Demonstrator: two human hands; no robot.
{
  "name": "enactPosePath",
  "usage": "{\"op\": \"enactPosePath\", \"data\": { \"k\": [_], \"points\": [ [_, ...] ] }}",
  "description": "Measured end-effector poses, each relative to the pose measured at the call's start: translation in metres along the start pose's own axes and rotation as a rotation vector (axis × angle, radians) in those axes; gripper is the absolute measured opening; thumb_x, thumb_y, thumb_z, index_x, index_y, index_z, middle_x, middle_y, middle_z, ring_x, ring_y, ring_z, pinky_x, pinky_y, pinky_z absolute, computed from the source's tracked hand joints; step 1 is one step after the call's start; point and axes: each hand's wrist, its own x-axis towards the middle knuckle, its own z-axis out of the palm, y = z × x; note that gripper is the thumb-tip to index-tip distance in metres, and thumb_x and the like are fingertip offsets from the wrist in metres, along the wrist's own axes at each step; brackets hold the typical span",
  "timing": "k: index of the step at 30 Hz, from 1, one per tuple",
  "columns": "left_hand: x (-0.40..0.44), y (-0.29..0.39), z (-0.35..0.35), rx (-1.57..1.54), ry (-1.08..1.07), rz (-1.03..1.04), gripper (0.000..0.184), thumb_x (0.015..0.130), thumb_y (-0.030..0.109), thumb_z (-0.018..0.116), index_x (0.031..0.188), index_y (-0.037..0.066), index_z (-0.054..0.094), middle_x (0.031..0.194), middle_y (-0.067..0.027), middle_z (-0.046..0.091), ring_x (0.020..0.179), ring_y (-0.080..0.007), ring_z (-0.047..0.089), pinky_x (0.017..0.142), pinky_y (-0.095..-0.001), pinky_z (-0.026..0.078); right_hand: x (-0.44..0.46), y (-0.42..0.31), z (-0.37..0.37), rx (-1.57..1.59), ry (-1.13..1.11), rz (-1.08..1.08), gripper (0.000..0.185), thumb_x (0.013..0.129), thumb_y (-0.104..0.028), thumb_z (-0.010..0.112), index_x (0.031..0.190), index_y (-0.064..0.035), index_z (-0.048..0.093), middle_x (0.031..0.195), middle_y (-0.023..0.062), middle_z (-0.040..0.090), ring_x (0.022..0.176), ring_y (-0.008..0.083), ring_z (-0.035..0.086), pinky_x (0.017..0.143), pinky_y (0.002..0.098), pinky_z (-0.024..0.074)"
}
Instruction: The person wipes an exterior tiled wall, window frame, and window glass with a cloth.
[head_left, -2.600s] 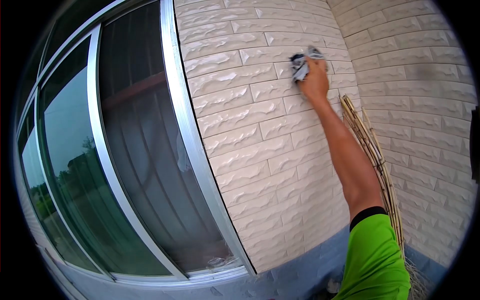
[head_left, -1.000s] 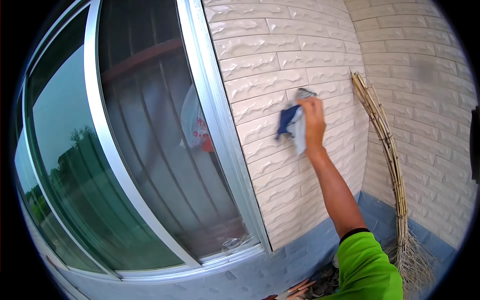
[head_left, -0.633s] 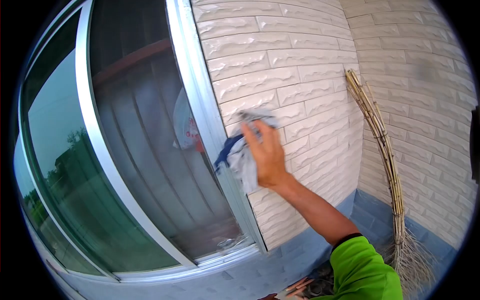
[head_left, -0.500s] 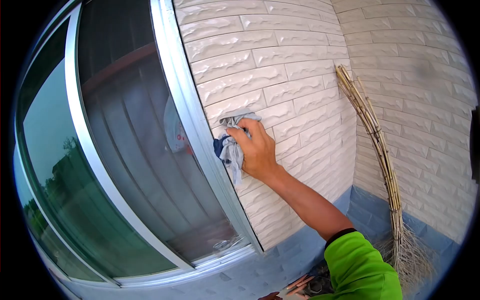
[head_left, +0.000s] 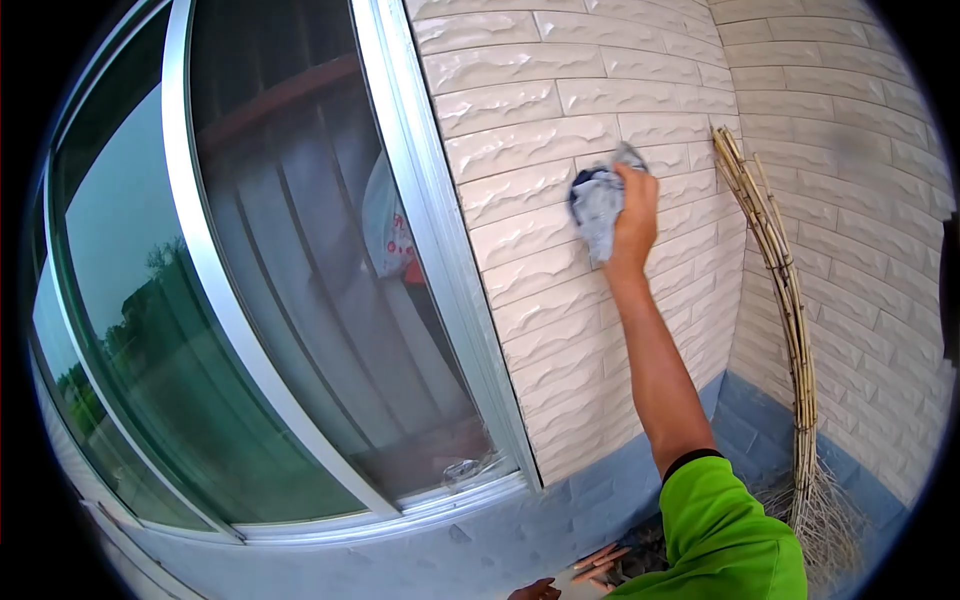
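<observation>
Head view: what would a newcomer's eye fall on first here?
The bright green sleeve at lower right likely draws the eye first, leading up to the right hand with a grey-and-navy cloth at the pale brick-patterned wall. Next come the large silver-framed window on the left and the twig broom in the right-hand corner, bristles down.

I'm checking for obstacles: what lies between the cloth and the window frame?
Only a stretch of beige tiled wall lies between the cloth and the window frame, as the head view shows.
</observation>
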Motion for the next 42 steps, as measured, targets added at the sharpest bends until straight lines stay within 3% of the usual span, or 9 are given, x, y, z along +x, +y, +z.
{"op": "enactPosePath", "data": {
  "k": [2, 5, 14, 19, 25, 28, 31, 35, 42],
  "points": [
    [-0.004, 0.01, -0.002, 0.04, -0.009, 0.037, 0.031, 0.102, 0.03, 0.056, 0.087, 0.005, 0.068, 0.061, -0.0041, 0.056, 0.053, -0.0179, 0.052, 0.055, -0.0344, 0.043, -0.024, -0.032, 0.0, 0.085, -0.139, -0.127, 0.037, 0.088, 0.001, 0.056, 0.122, -0.0088, 0.066, 0.113, 0.0113, 0.061, 0.106, 0.0296, 0.063, 0.088, 0.0348, 0.0524],
    [-0.007, 0.022, -0.005, 0.341, -0.003, 0.177, 0.041, 0.096, 0.03, 0.065, 0.128, 0.007, 0.067, 0.094, -0.0213, 0.074, 0.083, -0.0363, 0.072, 0.074, -0.0432, 0.056, -0.074, -0.074, -0.013, 0.234, -0.287, -0.213, 0.034, 0.081, -0.002, 0.064, 0.113, -0.0089, 0.072, 0.108, 0.0111, 0.062, 0.098, 0.0295, 0.064, 0.078, 0.037, 0.0543],
    [-0.016, 0.028, -0.003, 0.358, 0.029, 0.121, 0.041, 0.096, 0.031, 0.064, 0.129, 0.007, 0.066, 0.094, -0.0203, 0.074, 0.084, -0.0347, 0.072, 0.075, -0.0439, 0.056, -0.173, -0.063, -0.073, 0.231, -0.466, -0.247, 0.042, 0.067, -0.001, 0.073, 0.108, -0.0094, 0.075, 0.103, 0.0101, 0.062, 0.089, 0.0298, 0.063, 0.069, 0.0373, 0.0531],
    [-0.019, 0.032, -0.001, 0.296, -0.016, 0.089, 0.041, 0.096, 0.03, 0.063, 0.129, 0.005, 0.066, 0.094, -0.0206, 0.074, 0.084, -0.0348, 0.072, 0.076, -0.0439, 0.056, -0.093, -0.096, -0.013, 0.244, -0.237, -0.366, 0.037, 0.07, -0.004, 0.072, 0.107, -0.0082, 0.075, 0.103, 0.0114, 0.063, 0.09, 0.0321, 0.062, 0.071, 0.0394, 0.0516],
    [-0.013, 0.032, -0.002, 0.336, -0.029, 0.184, 0.041, 0.097, 0.028, 0.061, 0.129, 0.003, 0.065, 0.095, -0.0208, 0.074, 0.085, -0.0367, 0.071, 0.076, -0.0441, 0.056, -0.041, -0.127, 0.016, 0.306, -0.213, -0.377, 0.038, 0.072, -0.007, 0.075, 0.109, -0.0091, 0.073, 0.104, 0.0096, 0.062, 0.09, 0.0309, 0.062, 0.069, 0.0386, 0.0519],
    [-0.005, 0.023, -0.002, 0.368, -0.061, 0.16, 0.042, 0.098, 0.03, 0.061, 0.13, 0.003, 0.064, 0.097, -0.0204, 0.074, 0.088, -0.0376, 0.072, 0.078, -0.0446, 0.056, -0.088, -0.106, -0.004, 0.291, -0.255, -0.344, 0.04, 0.071, -0.006, 0.074, 0.111, -0.0098, 0.074, 0.103, 0.0092, 0.063, 0.089, 0.0308, 0.063, 0.068, 0.0383, 0.0524],
    [0.007, 0.007, -0.003, 0.425, -0.189, -0.003, 0.048, 0.096, 0.038, 0.063, 0.136, 0.009, 0.061, 0.109, -0.011, 0.076, 0.097, -0.0288, 0.073, 0.088, -0.039, 0.057, -0.154, -0.078, -0.045, 0.247, -0.391, -0.284, 0.043, 0.069, -0.007, 0.075, 0.112, -0.0113, 0.075, 0.102, 0.0097, 0.064, 0.087, 0.0307, 0.064, 0.066, 0.0384, 0.0529],
    [0.005, 0.015, -0.004, 0.469, -0.19, 0.069, 0.048, 0.096, 0.037, 0.063, 0.135, 0.008, 0.062, 0.109, -0.0106, 0.076, 0.098, -0.0298, 0.073, 0.086, -0.0393, 0.057, -0.212, -0.042, -0.096, 0.225, -0.517, -0.19, 0.045, 0.067, -0.008, 0.076, 0.112, -0.0129, 0.075, 0.102, 0.0098, 0.065, 0.088, 0.0301, 0.065, 0.068, 0.0386, 0.0542],
    [0.006, 0.003, -0.005, 0.471, -0.232, 0.108, 0.048, 0.096, 0.036, 0.064, 0.135, 0.007, 0.062, 0.11, -0.0112, 0.076, 0.098, -0.0297, 0.073, 0.084, -0.0401, 0.058, -0.111, 0.019, -0.084, -0.027, -0.247, -0.04, 0.052, 0.07, -0.009, 0.078, 0.12, -0.0094, 0.066, 0.11, 0.0147, 0.058, 0.096, 0.0355, 0.063, 0.077, 0.0408, 0.0544]
  ]
}}
